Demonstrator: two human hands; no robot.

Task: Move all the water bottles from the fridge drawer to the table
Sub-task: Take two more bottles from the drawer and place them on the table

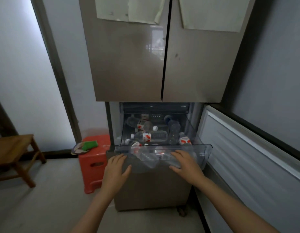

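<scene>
1. Reaching from below, the left hand (116,167) and right hand (186,163) lie flat and unclenched against the front of the drawer (162,147).
2. Bottles (149,136) fill it; a red stool (95,158) and wooden stool (12,153) stand on the pale floor (44,199).

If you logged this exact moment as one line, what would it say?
drawer: pulled out | water bottles: all inside, lying down | left hand: open, at drawer front | right hand: open, at drawer front | holding: nothing

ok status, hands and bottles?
Left hand and right hand open, at drawer front. Water bottles all inside, lying jumbled. Nothing blocking.
</scene>
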